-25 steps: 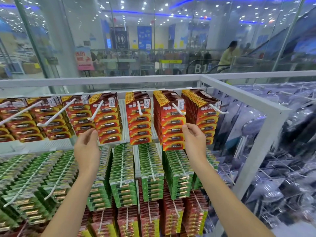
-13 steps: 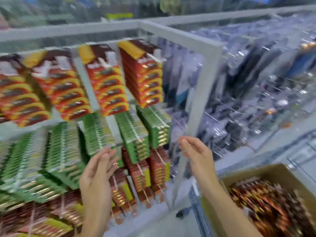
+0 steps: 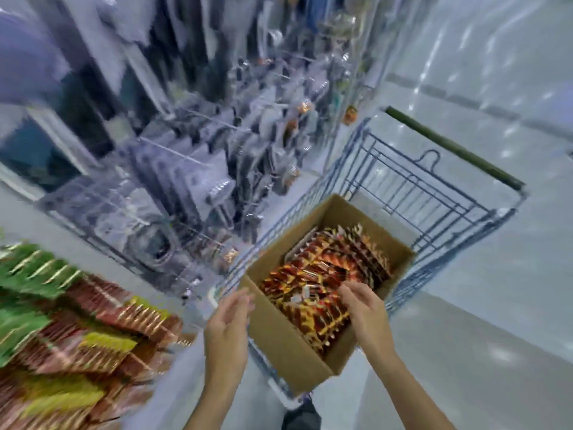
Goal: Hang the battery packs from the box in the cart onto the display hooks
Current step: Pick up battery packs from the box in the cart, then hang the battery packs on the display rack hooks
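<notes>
Blurred racks of clear plastic blister packs (image 3: 186, 181) on thin wire pegs fill the upper left of the frame, too smeared to make out what they hold. At the lower left, hanging green packs (image 3: 28, 274) and red and yellow packs (image 3: 86, 330) are cut off by the frame edge. A blue wire cart (image 3: 403, 181) with a dark green handle bar (image 3: 452, 148) stands right of centre on a pale glossy floor (image 3: 496, 321). Inside it sits an open brown cardboard box (image 3: 279, 342), its plain wall facing the viewer. The box is packed with rows of shiny red and gold battery packs (image 3: 322, 271). The left hand (image 3: 228, 324) hovers just outside the box's near left corner, fingers straight, close together and holding nothing. The right hand (image 3: 362, 305) reaches over the packs inside the box, fingers loosely bent and slightly apart; whether they touch a pack cannot be told. A dark shoe (image 3: 300, 417) shows at the bottom edge.
</notes>
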